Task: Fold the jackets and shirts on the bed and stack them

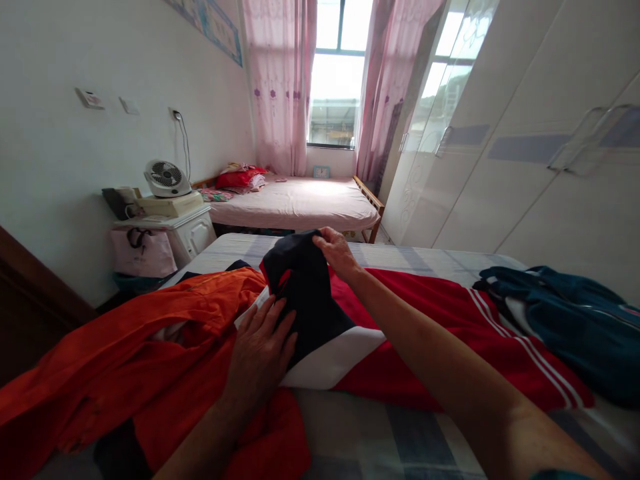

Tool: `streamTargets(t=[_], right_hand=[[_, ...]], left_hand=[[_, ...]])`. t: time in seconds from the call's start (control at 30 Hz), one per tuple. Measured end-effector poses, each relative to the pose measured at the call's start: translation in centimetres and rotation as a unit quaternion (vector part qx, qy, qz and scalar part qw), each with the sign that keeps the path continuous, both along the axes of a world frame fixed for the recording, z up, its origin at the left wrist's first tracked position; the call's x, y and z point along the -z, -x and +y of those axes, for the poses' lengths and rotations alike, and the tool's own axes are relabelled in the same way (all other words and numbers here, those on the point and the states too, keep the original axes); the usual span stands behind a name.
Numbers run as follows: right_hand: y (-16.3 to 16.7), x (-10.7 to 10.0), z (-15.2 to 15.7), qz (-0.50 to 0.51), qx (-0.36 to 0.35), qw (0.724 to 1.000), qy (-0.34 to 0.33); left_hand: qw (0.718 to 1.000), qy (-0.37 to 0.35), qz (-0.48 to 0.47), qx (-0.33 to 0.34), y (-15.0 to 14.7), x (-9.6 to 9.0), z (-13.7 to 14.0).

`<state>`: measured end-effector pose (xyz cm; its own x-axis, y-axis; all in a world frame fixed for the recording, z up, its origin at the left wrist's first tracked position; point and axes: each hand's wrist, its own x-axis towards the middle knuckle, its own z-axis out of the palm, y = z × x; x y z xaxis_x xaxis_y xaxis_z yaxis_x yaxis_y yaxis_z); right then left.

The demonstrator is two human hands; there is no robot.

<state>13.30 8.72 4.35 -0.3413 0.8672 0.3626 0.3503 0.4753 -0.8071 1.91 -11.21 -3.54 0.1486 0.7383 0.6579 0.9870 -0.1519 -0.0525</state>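
A red, white and navy top lies spread on the bed in front of me, with double white stripes toward its right end. My right hand pinches the raised edge of its navy collar part between thumb and fingers. On the near side of that collar my left hand rests with fingers stretched out over the dark cloth, next to a strip of white. Beside and partly under my left wrist is an orange jacket, rumpled, with some dark cloth at its lower edge.
A dark teal jacket lies at the right on the checked bedsheet. Beyond is a second bed with a red pillow. A fan stands on a white cabinet at left; a tall wardrobe lines the right.
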Motion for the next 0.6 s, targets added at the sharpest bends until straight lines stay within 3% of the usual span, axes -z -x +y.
streamTargets(t=[0.13,0.27,0.4,0.5,0.6], right_hand=[[-1.7,-2.5,0.8,0.242,-0.027,0.970,-0.012],[-5.4,-4.0,0.9,0.352,-0.059,0.933,0.052],[-10.4,-4.9,-0.2,0.356,-0.085,0.930,0.045],[-13.5,-5.7,-0.8,0.342,-0.089,0.936,-0.008],[-15.3,-6.3,-0.3,0.244,-0.062,0.966,-0.068]], left_hand=[[0.998,0.046,0.025,-0.031,0.1,0.3,0.1],[0.994,0.078,0.045,-0.057,0.2,0.8,0.2],[0.993,0.084,0.061,-0.056,0.4,1.0,0.5],[0.993,0.079,0.074,-0.056,0.5,1.3,0.7],[0.991,0.072,0.098,-0.052,0.5,1.5,0.8]])
